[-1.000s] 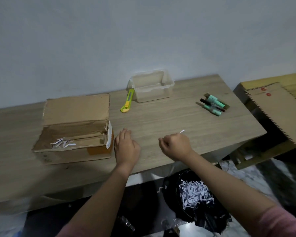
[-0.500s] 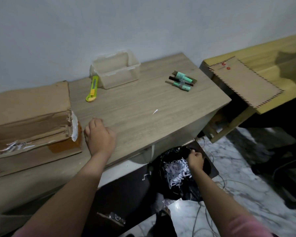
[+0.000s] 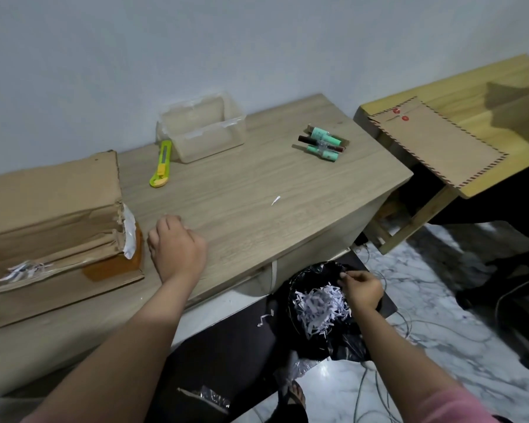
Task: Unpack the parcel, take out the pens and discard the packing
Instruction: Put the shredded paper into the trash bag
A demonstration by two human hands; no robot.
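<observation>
The opened cardboard parcel (image 3: pixel 52 227) lies at the left of the wooden table (image 3: pixel 245 221), with a few white paper shreds (image 3: pixel 22 270) at its open flap. Several green and dark pens (image 3: pixel 322 143) lie together at the table's far right. My left hand (image 3: pixel 176 247) rests on the table beside the parcel, fingers curled, holding nothing. My right hand (image 3: pixel 362 288) hangs over the black bin bag (image 3: pixel 318 306) below the table's front edge, fingertips pinched together above the shredded paper (image 3: pixel 316 306) inside. One white shred (image 3: pixel 275 200) lies on the tabletop.
A yellow utility knife (image 3: pixel 162 167) and a clear plastic tub (image 3: pixel 202 129) sit near the wall. A lower wooden table (image 3: pixel 471 96) with a brown envelope (image 3: pixel 437 141) stands to the right. Cables (image 3: pixel 388 328) run over the marble floor.
My right hand left the tabletop and dropped down to the bin bag, leaving one shred on the table. The view swung right and down. My left hand stayed by the parcel.
</observation>
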